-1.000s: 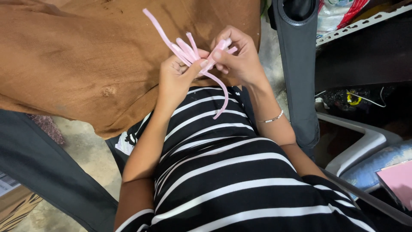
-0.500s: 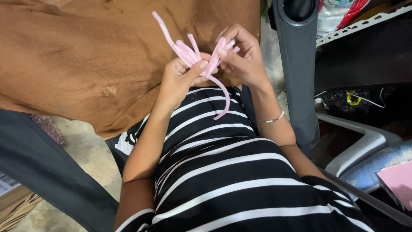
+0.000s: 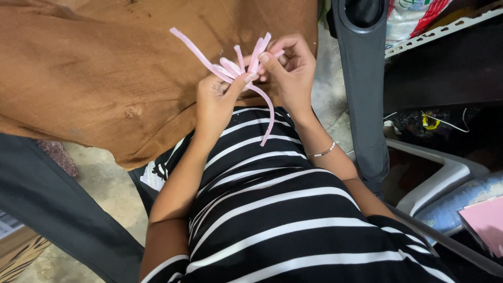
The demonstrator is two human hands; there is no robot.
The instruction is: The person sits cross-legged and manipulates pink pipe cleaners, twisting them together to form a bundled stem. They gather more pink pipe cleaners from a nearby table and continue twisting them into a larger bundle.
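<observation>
Brown cloth (image 3: 94, 78) spreads over the lap, above the striped shirt (image 3: 272, 220). Both hands sit at its right edge. Left hand (image 3: 217, 102) is pinched shut on a cluster of pink paper strips (image 3: 230, 68); right hand (image 3: 291, 71) fingertips are closed on one upright strip. Several loops look formed; long tails stick out and hang loose, so likely midway.

I see a bare grey concrete floor (image 3: 99, 183); a large rumpled brown cloth (image 3: 89, 78) lies spread directly on it, beside a cardboard box (image 3: 18, 251).
</observation>
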